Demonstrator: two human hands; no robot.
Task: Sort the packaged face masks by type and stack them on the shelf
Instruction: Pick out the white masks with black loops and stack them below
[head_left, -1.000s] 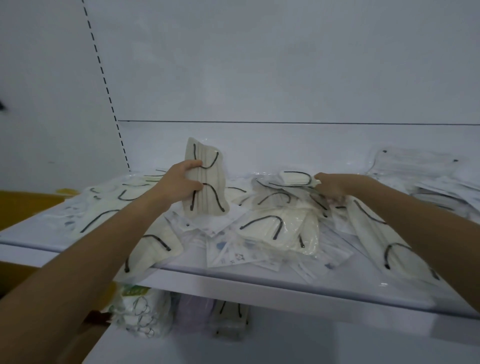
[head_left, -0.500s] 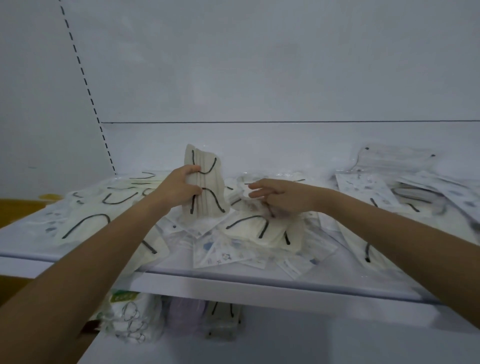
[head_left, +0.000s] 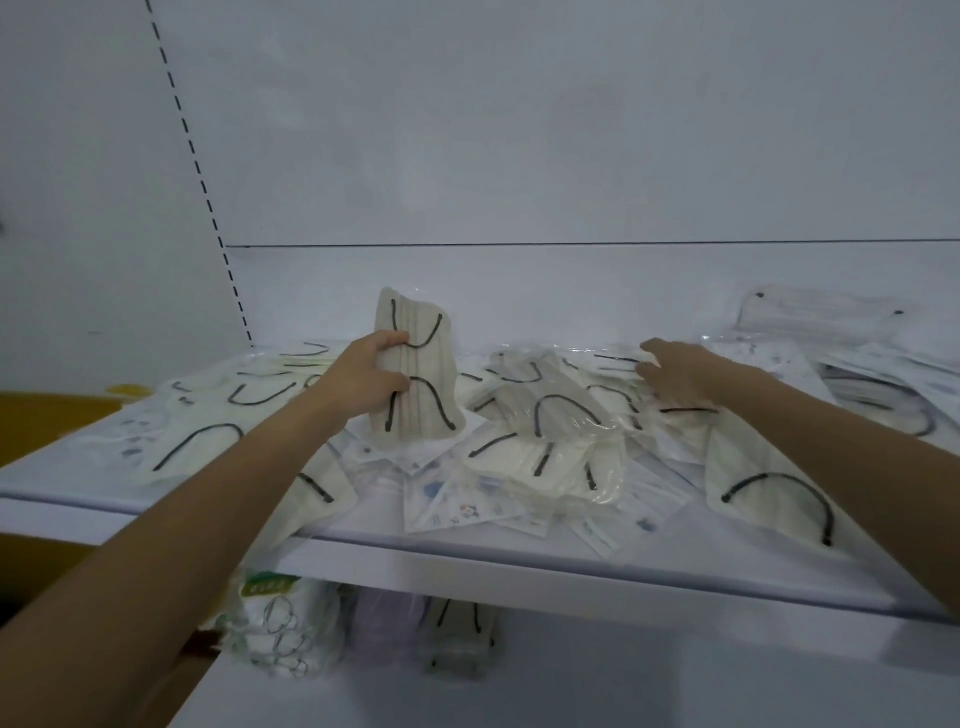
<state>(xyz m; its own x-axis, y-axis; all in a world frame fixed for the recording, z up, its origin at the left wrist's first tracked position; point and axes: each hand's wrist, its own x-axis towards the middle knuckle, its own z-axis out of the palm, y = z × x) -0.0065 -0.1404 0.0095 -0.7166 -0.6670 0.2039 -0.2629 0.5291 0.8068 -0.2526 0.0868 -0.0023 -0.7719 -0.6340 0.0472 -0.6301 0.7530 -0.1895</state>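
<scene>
My left hand (head_left: 363, 382) grips an upright stack of cream masks with black ear loops (head_left: 418, 379), held just above the white shelf (head_left: 519, 564). A loose heap of the same cream masks in clear wrappers (head_left: 550, 441) lies at the shelf's middle. Flat packets printed with small cartoon figures (head_left: 457, 506) lie under and in front of the heap. My right hand (head_left: 675, 371) reaches to the back right of the heap with fingers extended, touching the wrapped masks there.
More cream masks (head_left: 208, 441) are spread over the shelf's left part and a single one (head_left: 774, 488) lies under my right forearm. Clear packets (head_left: 831, 317) are piled at the far right. Below the shelf sit bagged masks (head_left: 275, 623) and a yellow box edge (head_left: 41, 421).
My right hand moved from the middle of the heap to its back right. My left hand kept the upright stack in nearly the same place.
</scene>
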